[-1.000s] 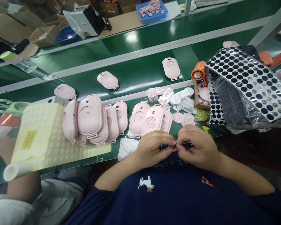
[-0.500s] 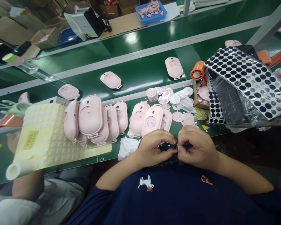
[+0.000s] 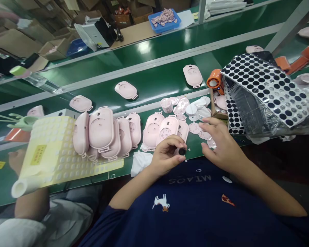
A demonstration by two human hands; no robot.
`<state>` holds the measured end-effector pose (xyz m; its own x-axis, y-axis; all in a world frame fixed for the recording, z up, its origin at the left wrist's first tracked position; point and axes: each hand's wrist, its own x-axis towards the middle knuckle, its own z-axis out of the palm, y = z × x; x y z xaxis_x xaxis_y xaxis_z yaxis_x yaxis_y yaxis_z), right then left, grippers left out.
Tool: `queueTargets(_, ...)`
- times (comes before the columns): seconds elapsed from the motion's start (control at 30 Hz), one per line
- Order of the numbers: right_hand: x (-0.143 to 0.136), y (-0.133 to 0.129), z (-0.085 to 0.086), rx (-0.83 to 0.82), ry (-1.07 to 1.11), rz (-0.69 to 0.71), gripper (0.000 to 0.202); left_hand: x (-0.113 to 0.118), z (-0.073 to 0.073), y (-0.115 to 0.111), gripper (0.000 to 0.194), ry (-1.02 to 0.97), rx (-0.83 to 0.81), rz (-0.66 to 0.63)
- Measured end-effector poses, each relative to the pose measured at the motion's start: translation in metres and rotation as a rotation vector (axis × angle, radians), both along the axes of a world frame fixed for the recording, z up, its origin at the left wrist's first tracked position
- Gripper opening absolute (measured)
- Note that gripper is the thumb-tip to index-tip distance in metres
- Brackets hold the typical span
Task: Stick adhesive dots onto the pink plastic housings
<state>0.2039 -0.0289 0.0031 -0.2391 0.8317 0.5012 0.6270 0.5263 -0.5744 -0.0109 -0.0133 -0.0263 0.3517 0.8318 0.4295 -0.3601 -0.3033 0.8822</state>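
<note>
Between the thumb and fingers of my left hand (image 3: 167,156) is a small black disc (image 3: 182,151), held just in front of the pink cases (image 3: 167,129). My right hand (image 3: 222,145) is apart from it to the right, fingers spread and nothing seen in them, near the patterned round stickers (image 3: 195,128). Behind these stand a stack of round pieces (image 3: 166,105) and some white discs (image 3: 191,109). A white cloth (image 3: 141,162) lies left of my left hand at the table's front edge.
More pink cases (image 3: 101,128) lean on a yellow sticker sheet (image 3: 47,144) at left, beside a co-worker's arm (image 3: 32,202). Black-dot sheets (image 3: 267,85) and an orange fan (image 3: 214,79) are at right. Single cases (image 3: 193,75) lie on the green surface behind.
My hands have parted: the right one moved up and right and its fingers spread. My left hand moved slightly left, and the black disc now shows its face.
</note>
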Motion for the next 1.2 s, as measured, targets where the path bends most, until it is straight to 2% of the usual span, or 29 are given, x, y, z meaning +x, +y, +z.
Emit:
queueTargets(0.13, -0.01, -0.005, 0.005, -0.025, 0.131, 0.212, 0.025, 0.002, -0.002, -0.001, 0.023, 0.012, -0.037, 0.03)
queueTargets(0.23, -0.016, -0.007, 0.008, 0.031, 0.195, 0.252, 0.014, 0.0, 0.0, -0.001, 0.023, 0.017, -0.049, 0.017)
queueTargets(0.4, -0.02, -0.006, 0.008, 0.116, 0.198, 0.248, 0.027, -0.002, 0.001, -0.003, 0.022, -0.013, -0.126, -0.055)
queueTargets(0.53, -0.022, -0.004, 0.006, 0.077, 0.216, 0.294, 0.034, -0.002, -0.002, -0.004, 0.023, -0.049, -0.241, -0.138)
queueTargets(0.7, -0.021, -0.004, 0.002, 0.005, 0.234, 0.335, 0.028, 0.0, -0.002, -0.005, 0.026, -0.018, -0.355, -0.226)
queueTargets(1.2, -0.022, -0.004, 0.0, -0.096, 0.328, 0.439, 0.026, 0.003, 0.005, -0.003, 0.024, -0.015, -0.29, -0.273)
